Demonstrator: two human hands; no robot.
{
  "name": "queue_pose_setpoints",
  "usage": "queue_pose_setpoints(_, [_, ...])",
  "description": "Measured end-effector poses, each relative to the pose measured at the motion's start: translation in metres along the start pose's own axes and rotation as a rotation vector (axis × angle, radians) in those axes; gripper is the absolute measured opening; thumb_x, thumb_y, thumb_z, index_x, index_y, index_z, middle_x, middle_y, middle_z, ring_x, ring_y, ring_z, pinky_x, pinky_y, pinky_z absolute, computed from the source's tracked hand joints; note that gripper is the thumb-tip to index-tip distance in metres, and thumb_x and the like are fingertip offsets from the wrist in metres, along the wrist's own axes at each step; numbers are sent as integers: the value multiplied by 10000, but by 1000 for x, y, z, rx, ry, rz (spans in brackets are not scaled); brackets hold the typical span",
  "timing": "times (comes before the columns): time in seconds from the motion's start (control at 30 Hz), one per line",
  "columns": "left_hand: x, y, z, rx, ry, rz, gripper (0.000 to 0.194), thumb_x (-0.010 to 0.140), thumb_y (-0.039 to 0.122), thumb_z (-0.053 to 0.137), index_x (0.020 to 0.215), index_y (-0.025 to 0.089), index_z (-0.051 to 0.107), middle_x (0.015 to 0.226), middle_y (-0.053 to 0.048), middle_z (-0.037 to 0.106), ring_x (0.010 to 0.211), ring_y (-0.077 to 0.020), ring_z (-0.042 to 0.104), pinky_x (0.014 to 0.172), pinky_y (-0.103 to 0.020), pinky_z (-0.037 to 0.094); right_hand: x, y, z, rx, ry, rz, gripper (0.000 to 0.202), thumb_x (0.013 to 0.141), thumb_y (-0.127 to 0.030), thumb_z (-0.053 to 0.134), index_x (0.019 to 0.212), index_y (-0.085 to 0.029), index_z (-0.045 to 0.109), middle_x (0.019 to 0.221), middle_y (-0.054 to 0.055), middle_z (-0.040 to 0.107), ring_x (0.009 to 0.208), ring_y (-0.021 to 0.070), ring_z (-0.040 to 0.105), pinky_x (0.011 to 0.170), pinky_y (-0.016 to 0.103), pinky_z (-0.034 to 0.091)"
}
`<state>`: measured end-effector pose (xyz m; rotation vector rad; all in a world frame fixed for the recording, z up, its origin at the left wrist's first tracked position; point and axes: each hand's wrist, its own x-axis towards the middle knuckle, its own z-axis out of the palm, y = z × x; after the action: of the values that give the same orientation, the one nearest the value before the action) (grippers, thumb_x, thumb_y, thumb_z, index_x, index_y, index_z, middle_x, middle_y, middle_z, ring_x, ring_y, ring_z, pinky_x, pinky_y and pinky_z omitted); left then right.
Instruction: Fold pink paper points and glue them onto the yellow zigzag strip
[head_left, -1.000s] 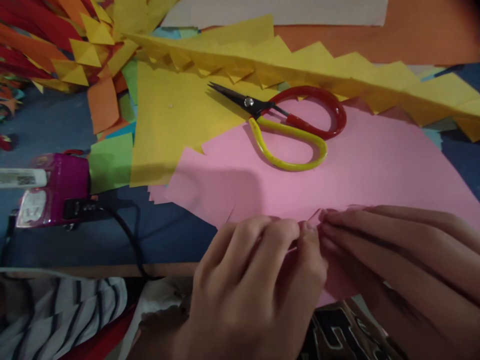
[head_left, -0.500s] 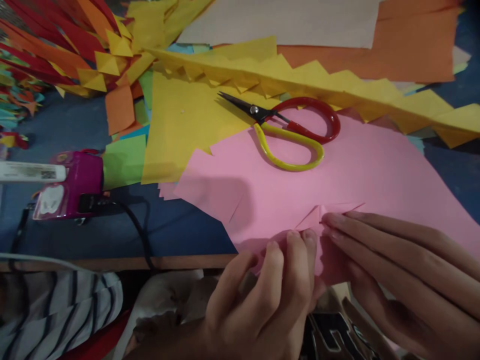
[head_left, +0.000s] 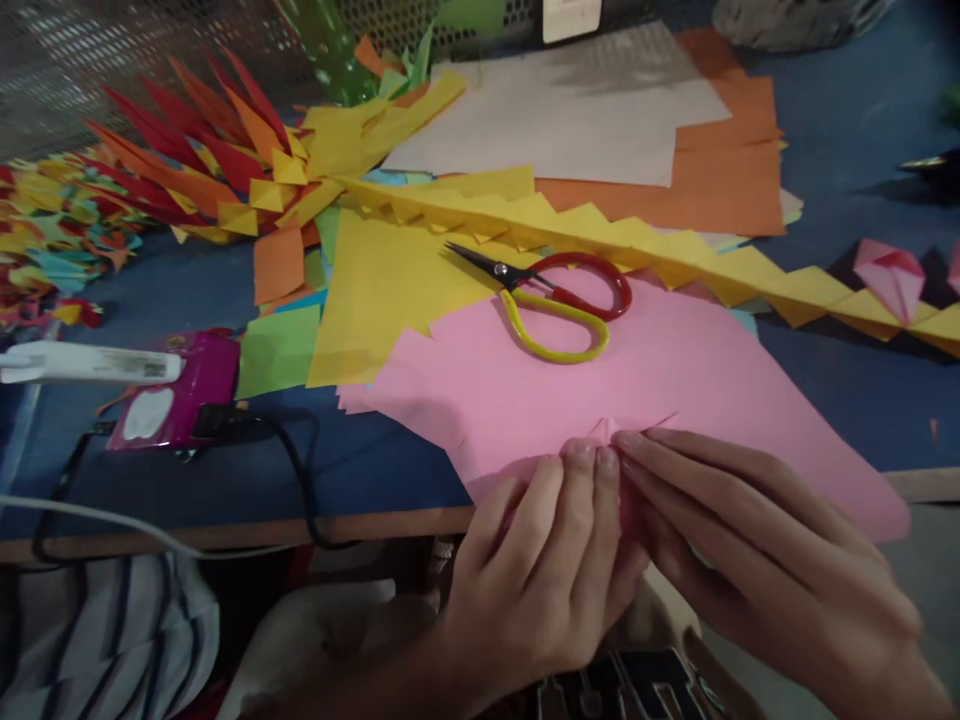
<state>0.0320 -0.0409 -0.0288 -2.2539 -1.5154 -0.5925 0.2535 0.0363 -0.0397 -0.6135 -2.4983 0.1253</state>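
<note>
Blue tabletop [head_left: 405, 475] w/ a wood front edge [head_left: 420, 522], perforated metal panel [head_left: 82, 50] at the back L. At the near side, a person's L hand [head_left: 540, 560] & R hand [head_left: 757, 540] meet over a small pink paper fold [head_left: 609, 430], fingertips pinched in close from either side; both hold it, mostly hidden by fingers. The fold sits at the near part of a lg. pink sheet [head_left: 690, 370]; whether it's a separate pc. can't be told.

Scissors [head_left: 502, 271] w/ 1 red & 1 yellow handle lie beyond the hands, handles on the pink sheet, blades over a yellow sheet [head_left: 390, 300], tips pointing L. A yellow zigzag strip [head_left: 562, 222] runs L to R behind them; white paper [head_left: 555, 115] & orange paper [head_left: 727, 185] lie farther back. Far R, a folded pink pc. [head_left: 891, 278] is by the strip.

At L, a green sheet [head_left: 279, 350] lies nr. a magenta box [head_left: 214, 375] w/ a black cord [head_left: 300, 465]. Behind: red, orange & yellow paper spikes [head_left: 217, 140], beside multicolored scraps [head_left: 52, 225].
</note>
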Motion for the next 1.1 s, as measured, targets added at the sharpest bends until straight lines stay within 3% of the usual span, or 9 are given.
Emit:
queue_pose_setpoints(0.27, [-7,0,6,-20,70,-1,417,1092,345,637,1383,76,768,1371,-88,822,1228,-228,704,1045,-401,498,-1,-5,6,16,77,56,578,868,-14,794,1436,-87,714,1550,121,682,1445,344,646,1221,478,622])
queue_pose_setpoints(0.4, [1,-6,3,-97,31,-1,345,1071,255,657,1347,86,776,1368,-75,824,1220,-240,703,1040,-423,484,8,-5,-1,43,204,224,703,898,28,750,1567,-147,624,1538,100,687,1383,310,675,1208,497,605])
queue_pose_setpoints(0.5, [13,-13,1,-244,25,-57,239,1059,205,685,1262,131,787,1287,-37,845,1193,-256,711,1050,-437,480,17,3,-7,17,178,316,560,972,-69,749,1509,-206,668,1511,81,701,1353,302,663,1172,512,597])
queue_pose_setpoints(0.6, [25,-14,3,-321,35,-158,123,1060,158,692,1158,173,767,1167,-11,842,1159,-246,703,1062,-415,475,23,11,-8,16,109,281,400,1024,-133,707,1412,-229,700,1491,78,704,1345,301,636,1141,528,598])
queue_pose_setpoints(0.83, [42,-9,0,-457,-63,-253,92,1111,242,630,1197,224,655,1223,-32,783,1139,-247,690,988,-404,507,24,12,-11,148,65,329,477,985,-70,589,1409,-276,664,1437,87,718,1333,273,673,1066,473,651])
queue_pose_setpoints(0.97, [48,-18,-9,-605,-143,-251,123,1131,225,585,1239,252,638,1230,-19,769,1144,-236,699,965,-414,535,25,11,-19,207,80,323,361,998,-94,588,1307,-268,659,1265,76,774,1140,214,760,923,351,671])
queue_pose_setpoints(1.1, [51,-25,-11,-699,-213,-248,120,1103,158,623,1136,257,683,1078,7,772,1015,-207,704,875,-360,565,25,9,-25,264,135,287,173,1078,-148,594,1180,-267,668,1078,12,789,969,125,771,818,213,629])
